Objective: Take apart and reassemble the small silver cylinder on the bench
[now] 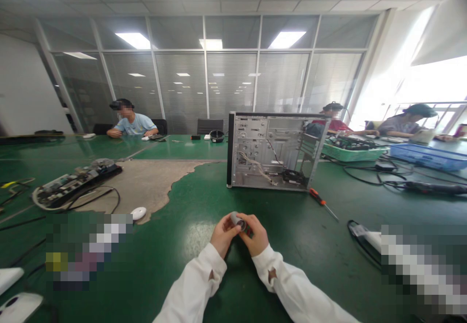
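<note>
Above the green table (197, 191), my left hand (222, 236) and my right hand (257, 235) meet around a small grey cylinder (234, 217) with a round, open-looking end. Fingers of both hands are closed on it; its exact kind is too small to make out. A speck of red shows by my right fingers. Behind my hands an open computer case (251, 177) stands upright, with bare metal walls, loose cables and a black part at its bottom. A screwdriver (318, 197) with an orange and black handle lies at the case's right corner.
A long opened device (73, 179) with cables lies left on a torn patch (146, 177). At right are a green basket (355, 154) of parts, a blue basket (426, 155) and black cables (365, 182). Several people sit at the far side. Blurred strips lie at both sides.
</note>
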Demonstrator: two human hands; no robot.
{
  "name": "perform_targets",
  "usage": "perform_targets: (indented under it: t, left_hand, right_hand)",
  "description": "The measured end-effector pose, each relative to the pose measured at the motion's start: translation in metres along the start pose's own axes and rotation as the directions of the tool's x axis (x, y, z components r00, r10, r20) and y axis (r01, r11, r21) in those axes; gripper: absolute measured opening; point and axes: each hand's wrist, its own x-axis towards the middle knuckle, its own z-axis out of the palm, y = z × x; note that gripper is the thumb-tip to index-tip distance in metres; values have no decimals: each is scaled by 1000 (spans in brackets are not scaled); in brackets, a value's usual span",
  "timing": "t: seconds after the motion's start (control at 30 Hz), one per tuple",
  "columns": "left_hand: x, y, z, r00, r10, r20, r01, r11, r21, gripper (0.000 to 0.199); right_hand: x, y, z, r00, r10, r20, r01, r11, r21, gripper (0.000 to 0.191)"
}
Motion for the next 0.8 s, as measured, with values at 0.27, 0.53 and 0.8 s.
perform_targets:
  t: [0.27,0.53,0.8]
  left_hand:
    - [5,-7,-10,991,122,-50,-109,972,206,59]
    - [3,-4,-11,933,359,17,-303,762,572,66]
    - [-7,-1,1,905,384,180,-383,556,738,67]
  right_hand:
    - [-3,10,8,980,189,60,-198,940,278,48]
    - [1,27,18,880,348,324,-472,555,685,41]
    - [9,26,12,758,450,472,-627,303,718,37]
